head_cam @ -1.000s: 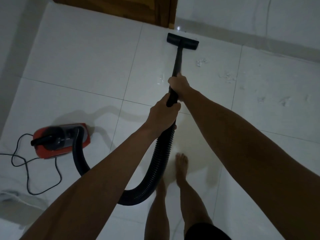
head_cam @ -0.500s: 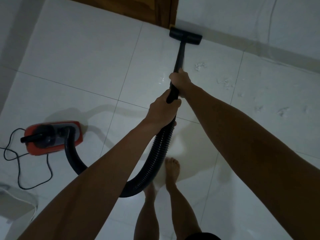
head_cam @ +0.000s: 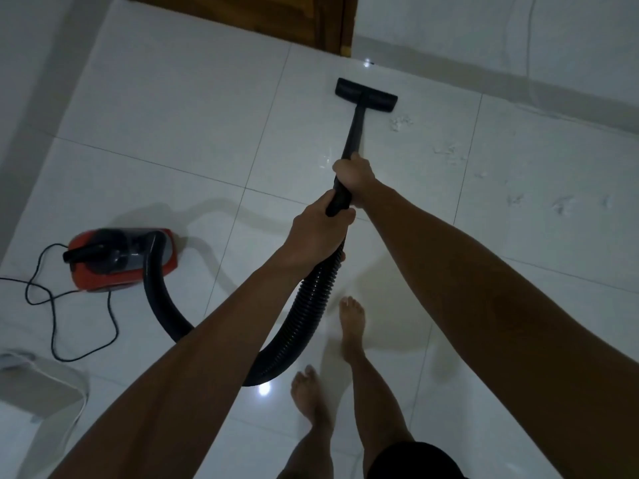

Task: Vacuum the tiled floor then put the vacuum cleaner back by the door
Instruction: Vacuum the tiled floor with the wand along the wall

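A black vacuum wand (head_cam: 354, 133) runs from my hands to a flat black floor nozzle (head_cam: 366, 95) resting on the white tiled floor (head_cam: 193, 133). My right hand (head_cam: 356, 176) grips the wand higher up; my left hand (head_cam: 320, 233) grips it just behind, where the ribbed black hose (head_cam: 304, 312) begins. The hose loops down and left to the red canister vacuum (head_cam: 121, 259) standing on the floor at left. White crumbs (head_cam: 401, 122) lie just right of the nozzle, with more debris (head_cam: 449, 153) scattered further right. The wooden door (head_cam: 262, 15) is at the top.
A black power cord (head_cam: 55, 305) snakes on the floor left of the canister. A white object (head_cam: 38, 385) sits at the lower left edge. My bare feet (head_cam: 351, 323) stand behind the hose. A white wall with skirting (head_cam: 518, 84) runs along the upper right.
The nozzle has pulled back from the wall skirting toward me, about one nozzle width. Both hands kept their grip on the wand, and my feet shifted.
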